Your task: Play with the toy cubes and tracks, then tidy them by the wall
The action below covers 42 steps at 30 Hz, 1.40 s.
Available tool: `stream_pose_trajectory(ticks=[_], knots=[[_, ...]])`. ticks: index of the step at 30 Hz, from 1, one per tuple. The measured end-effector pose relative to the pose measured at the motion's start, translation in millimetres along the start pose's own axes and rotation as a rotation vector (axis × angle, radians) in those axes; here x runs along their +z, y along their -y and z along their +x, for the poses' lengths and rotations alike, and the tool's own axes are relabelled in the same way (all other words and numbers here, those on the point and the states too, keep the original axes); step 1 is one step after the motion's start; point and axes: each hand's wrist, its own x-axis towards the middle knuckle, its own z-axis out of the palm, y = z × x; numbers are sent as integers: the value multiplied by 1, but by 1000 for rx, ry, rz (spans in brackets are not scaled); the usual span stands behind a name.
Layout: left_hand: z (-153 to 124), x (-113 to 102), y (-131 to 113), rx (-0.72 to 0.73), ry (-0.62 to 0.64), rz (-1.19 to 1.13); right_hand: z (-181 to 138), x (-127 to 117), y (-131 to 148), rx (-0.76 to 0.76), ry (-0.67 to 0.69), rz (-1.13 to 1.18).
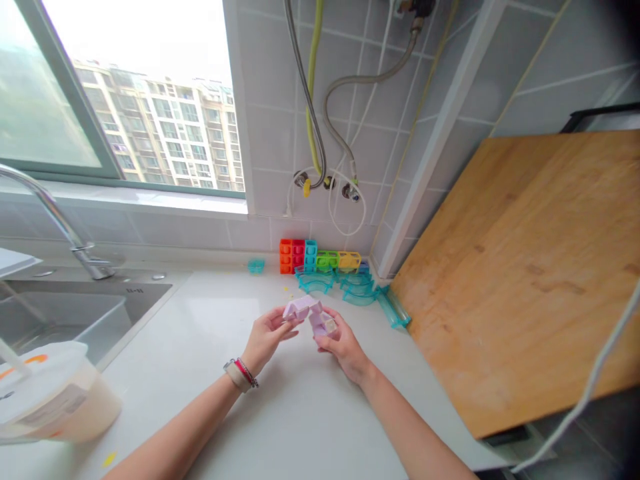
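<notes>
My left hand [267, 337] pinches a pale purple plastic block [299, 308] above the white counter [280, 407]. My right hand [343, 347] grips a second pale purple block [323, 325]. The two blocks touch at their ends between my hands. A watch and a red band sit on my left wrist. Behind my hands, against the tiled wall, stands a row of coloured blocks [320, 258]: orange, red, teal, green and yellow. Several clear teal curved track pieces [350, 288] lie in front of that row. A single small teal piece [256, 266] lies to its left.
A steel sink [75, 313] with a tap [55, 220] is at the left. A lidded plastic container [47, 393] stands at the near left. A large wooden board [530, 267] covers the right side. Hoses [320, 133] hang on the wall under a window.
</notes>
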Motion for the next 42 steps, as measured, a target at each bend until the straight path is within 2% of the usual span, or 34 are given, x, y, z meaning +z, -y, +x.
stream_pose_trajectory(ticks=[8, 15, 20, 24, 34, 42], knots=[[-2, -2, -6, -99, 104, 29, 4, 0, -2, -76, -91, -118], [-1, -1, -6, -99, 161, -6, 7, -3, -6, -93, -177, -155], [4, -3, 2, -54, 151, 55, 5, -3, -6, -41, -170, -100], [3, -2, 4, -34, 145, 89, 6, -4, -8, -56, -173, -96], [3, -2, 4, 14, 82, 18, 2, 1, -9, -40, -100, -189], [6, -5, 6, 18, 124, -18, 1, 0, -7, -43, -36, -191]])
